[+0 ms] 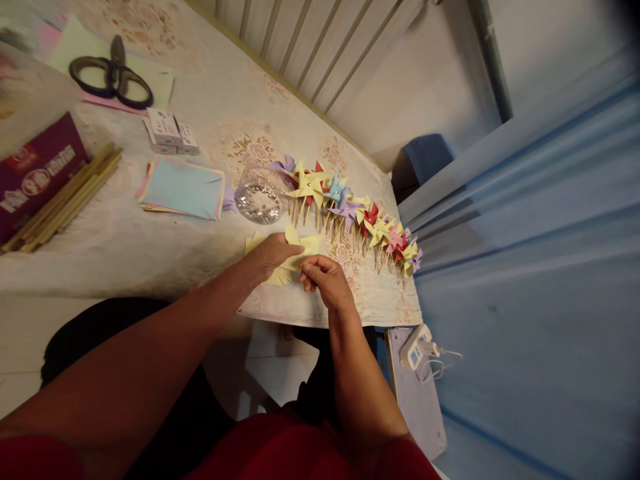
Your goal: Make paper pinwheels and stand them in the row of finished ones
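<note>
My left hand [277, 255] grips a yellow paper pinwheel [311, 245] with its blades partly folded, near the table's front edge. Close against its right side, my right hand [323, 277] has thumb and fingers pinched together; whatever is between them is too small to make out. Under my left hand lies yellow cut paper [277, 277]. Just beyond, a clear round container [260, 197] holds many small shiny metal pieces. A long row of finished paper pinwheels [347, 208] on wooden sticks, in several colours, lies to the right of it.
On the left are a stack of coloured paper squares [183, 187], small white boxes [170, 131], dark-handled scissors [114, 77], a bundle of wooden sticks [65, 197] and a purple box [43, 173]. A power strip [415, 347] sits right of the table, beside a blue curtain [525, 267].
</note>
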The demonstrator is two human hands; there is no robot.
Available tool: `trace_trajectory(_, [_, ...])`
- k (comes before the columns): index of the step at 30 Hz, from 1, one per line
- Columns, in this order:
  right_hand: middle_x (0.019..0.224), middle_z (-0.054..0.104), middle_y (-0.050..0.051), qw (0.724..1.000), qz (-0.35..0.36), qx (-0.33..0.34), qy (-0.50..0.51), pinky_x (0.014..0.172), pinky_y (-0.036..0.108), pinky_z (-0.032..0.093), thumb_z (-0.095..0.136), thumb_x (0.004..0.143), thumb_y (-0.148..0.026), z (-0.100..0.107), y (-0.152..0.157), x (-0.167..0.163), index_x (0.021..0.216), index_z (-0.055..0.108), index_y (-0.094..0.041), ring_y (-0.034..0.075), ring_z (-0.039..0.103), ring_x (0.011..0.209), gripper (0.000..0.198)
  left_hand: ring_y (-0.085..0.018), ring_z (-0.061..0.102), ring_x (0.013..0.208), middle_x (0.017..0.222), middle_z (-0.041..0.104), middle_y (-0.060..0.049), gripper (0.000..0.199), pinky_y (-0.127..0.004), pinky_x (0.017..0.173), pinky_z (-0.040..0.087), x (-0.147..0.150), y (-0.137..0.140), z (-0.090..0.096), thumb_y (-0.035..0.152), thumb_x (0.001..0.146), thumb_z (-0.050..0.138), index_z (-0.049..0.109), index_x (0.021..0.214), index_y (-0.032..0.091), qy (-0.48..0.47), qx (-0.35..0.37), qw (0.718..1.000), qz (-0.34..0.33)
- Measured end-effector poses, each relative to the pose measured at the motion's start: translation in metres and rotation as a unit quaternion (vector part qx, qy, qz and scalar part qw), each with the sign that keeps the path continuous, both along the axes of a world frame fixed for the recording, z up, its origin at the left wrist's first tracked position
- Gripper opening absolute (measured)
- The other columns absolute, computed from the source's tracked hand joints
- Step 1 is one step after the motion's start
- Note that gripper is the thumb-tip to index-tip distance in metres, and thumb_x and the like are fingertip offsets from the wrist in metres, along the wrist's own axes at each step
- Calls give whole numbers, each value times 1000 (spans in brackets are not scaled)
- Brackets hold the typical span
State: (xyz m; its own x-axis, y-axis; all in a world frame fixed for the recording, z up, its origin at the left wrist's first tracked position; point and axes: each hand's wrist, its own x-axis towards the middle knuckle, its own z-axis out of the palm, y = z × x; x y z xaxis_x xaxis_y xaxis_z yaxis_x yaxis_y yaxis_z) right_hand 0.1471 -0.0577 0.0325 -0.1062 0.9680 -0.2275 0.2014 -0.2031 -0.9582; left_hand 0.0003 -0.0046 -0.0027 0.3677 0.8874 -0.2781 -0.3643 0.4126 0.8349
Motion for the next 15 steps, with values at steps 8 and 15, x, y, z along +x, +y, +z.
trace_trajectory(8, [59,63,-4,1000,-12,2,9,44,20,31,71,73,-39,0,-2,-1,77,66,-20,7,49,44,20,-12,57,53,63,66,0,19,-25,56,44,0,0,2,21,64,71,65,79,12,-12,-7,1000,-6])
trace_trajectory(15, [55,57,-6,999,-33,-1,4,44,22,24,68,72,-37,-1,-4,-5,72,64,-21,6,38,42,17,-12,58,58,67,67,0,20,-25,58,46,1,0,1,21,62,71,66,80,13,-15,-12,1000,-1])
